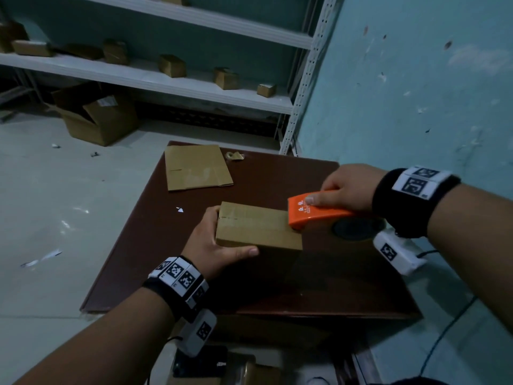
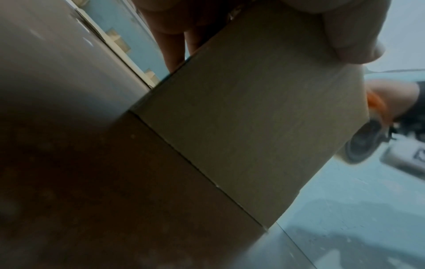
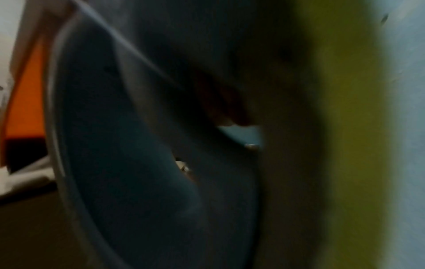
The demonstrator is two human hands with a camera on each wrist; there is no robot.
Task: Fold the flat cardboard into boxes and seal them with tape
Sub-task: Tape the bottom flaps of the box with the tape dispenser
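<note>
Your left hand (image 1: 213, 247) clamps its grip around the folded box (image 1: 258, 227) standing on the dark surface (image 1: 277, 287); your right hand (image 1: 347, 190) grips the orange tape dispenser (image 1: 311, 211) against the box's right top edge. Flat cardboard (image 1: 195, 166) lies farther back.

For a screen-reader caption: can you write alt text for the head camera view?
On a dark brown table, the left hand grips a folded cardboard box while the right hand holds an orange tape dispenser at its right edge. Flat cardboard lies behind.
</note>
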